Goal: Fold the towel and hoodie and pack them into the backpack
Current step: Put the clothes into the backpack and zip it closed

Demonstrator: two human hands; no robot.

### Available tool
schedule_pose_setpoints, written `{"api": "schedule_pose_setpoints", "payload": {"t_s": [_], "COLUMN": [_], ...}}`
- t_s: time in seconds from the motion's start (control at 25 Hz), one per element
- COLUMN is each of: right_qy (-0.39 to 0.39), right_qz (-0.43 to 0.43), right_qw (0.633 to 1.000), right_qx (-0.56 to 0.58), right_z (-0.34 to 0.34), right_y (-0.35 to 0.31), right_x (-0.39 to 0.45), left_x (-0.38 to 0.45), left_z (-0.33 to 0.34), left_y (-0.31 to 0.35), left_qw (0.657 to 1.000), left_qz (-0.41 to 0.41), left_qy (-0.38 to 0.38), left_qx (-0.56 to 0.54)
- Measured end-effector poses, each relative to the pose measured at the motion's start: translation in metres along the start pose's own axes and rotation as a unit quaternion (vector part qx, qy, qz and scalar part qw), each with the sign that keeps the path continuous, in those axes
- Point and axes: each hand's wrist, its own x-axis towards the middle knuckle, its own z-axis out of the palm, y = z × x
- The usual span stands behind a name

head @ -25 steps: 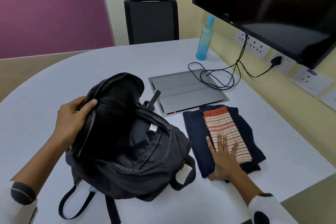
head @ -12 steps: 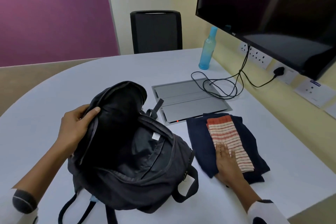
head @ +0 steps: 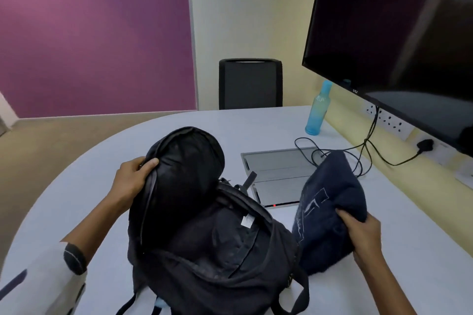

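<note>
A second ago my right hand (head: pixel 363 240) lay flat, fingers spread, on the folded stack on the table (head: pixel 399 233). Now it has closed round the near edge of the hoodie (head: pixel 330 212) and tipped the bundle up off the surface — it stands tilted, just beside the right side of the backpack (head: pixel 217 250), pale print facing the bag. Thumb on top, fingers curled under.

Towel — not visible now. It was lying on the hoodie; I judge it is hidden on the far face of the lifted bundle, but I cannot tell.

My left hand (head: pixel 133 179) has not moved: it grips the rim of the bag's flap, thumb on the inside, holding the mouth wide. Main compartment gapes, dark inside, nothing packed in it that I can see.

Meaning: folding is done, packing has begun. Next move, as I judge it, is to swing the bundle left over the opening and lower it in. Risk — a one-handed hold on soft cloth; folds could slump, or the towel slip out.
</note>
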Motion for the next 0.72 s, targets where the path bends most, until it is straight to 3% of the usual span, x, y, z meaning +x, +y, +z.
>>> {"api": "schedule_pose_setpoints", "payload": {"t_s": [0.12,0.2,0.28,0.4,0.56,0.64,0.72], "right_qy": [-0.021,-0.072,-0.128,-0.171,-0.217,-0.246,-0.298], "right_qz": [-0.057,-0.157,-0.295,-0.552,-0.736,-0.749,-0.721], "right_qw": [0.993,0.983,0.947,0.813,0.607,0.553,0.533], "right_qx": [0.097,0.058,-0.006,-0.068,-0.206,-0.271,-0.328], "right_z": [0.025,0.046,0.071,0.108,0.165,0.178,0.178], "right_y": [-0.056,-0.093,-0.121,-0.135,-0.076,-0.027,0.011], "right_x": [-0.026,-0.049,-0.072,-0.102,-0.13,-0.134,-0.132], "left_x": [0.01,0.013,0.013,0.009,0.004,0.002,0.012], "left_z": [-0.009,-0.011,-0.012,-0.01,-0.021,-0.037,-0.052], "left_y": [0.005,0.003,0.002,0.007,0.01,0.005,0.006], "left_qw": [1.0,1.0,1.0,1.0,0.996,0.994,0.995], "left_qz": [-0.007,-0.01,-0.016,-0.023,-0.071,-0.084,-0.049], "left_qy": [0.004,0.01,0.008,0.002,0.036,0.042,0.052], "left_qx": [0.001,-0.018,-0.025,-0.018,-0.048,-0.055,-0.069]}}
